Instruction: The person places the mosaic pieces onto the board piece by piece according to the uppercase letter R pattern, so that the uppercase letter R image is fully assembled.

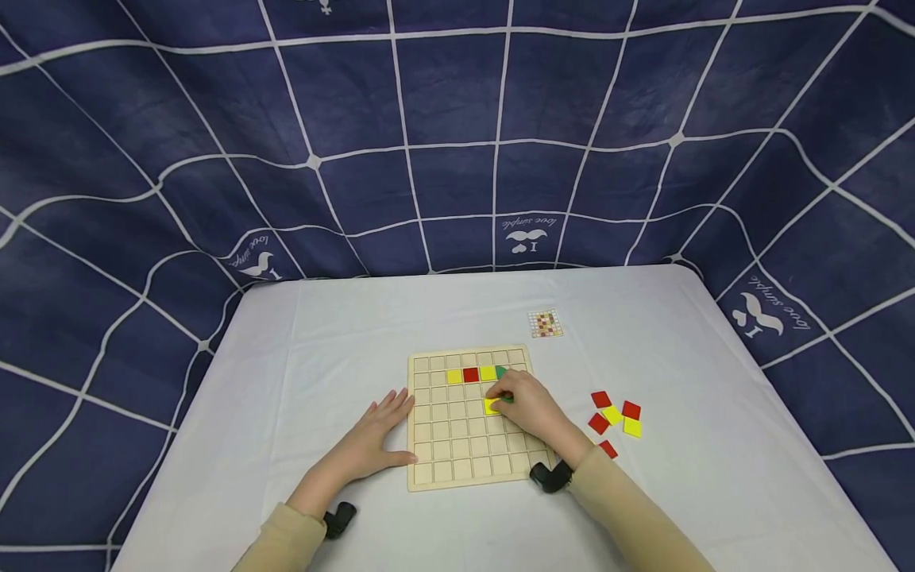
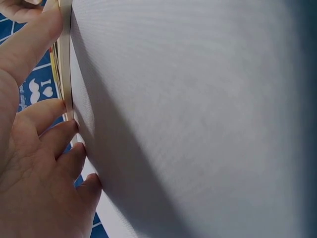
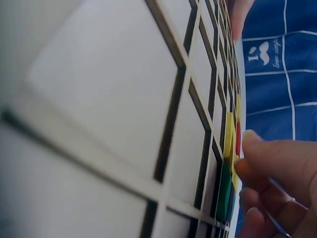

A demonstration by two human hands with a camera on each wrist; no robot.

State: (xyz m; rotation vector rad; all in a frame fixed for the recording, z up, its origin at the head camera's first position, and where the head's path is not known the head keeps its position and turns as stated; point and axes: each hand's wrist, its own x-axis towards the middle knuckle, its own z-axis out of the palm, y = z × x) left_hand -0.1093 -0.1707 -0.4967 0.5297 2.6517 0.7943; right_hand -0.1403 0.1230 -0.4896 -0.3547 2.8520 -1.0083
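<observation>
A pale wooden grid board (image 1: 443,449) lies on the table. In the head view, yellow, red (image 1: 470,375), yellow and green (image 1: 501,371) tiles sit in one upper row. My right hand (image 1: 529,403) is over the board, fingers bent, at a lower yellow tile (image 1: 490,407) with a green tile (image 3: 224,193) beside it. The right wrist view has thumb and forefinger close together near the tiles; whether they pinch one is unclear. My left hand (image 1: 372,441) rests at the board's left edge, fingers spread, with fingertips and thumb touching it.
Several loose red tiles (image 1: 598,423) and yellow tiles (image 1: 632,427) lie on the white table (image 1: 343,342) to the right of the board. A small pattern card (image 1: 546,323) lies beyond the board. A dark blue checked cloth (image 1: 443,95) hangs around the table.
</observation>
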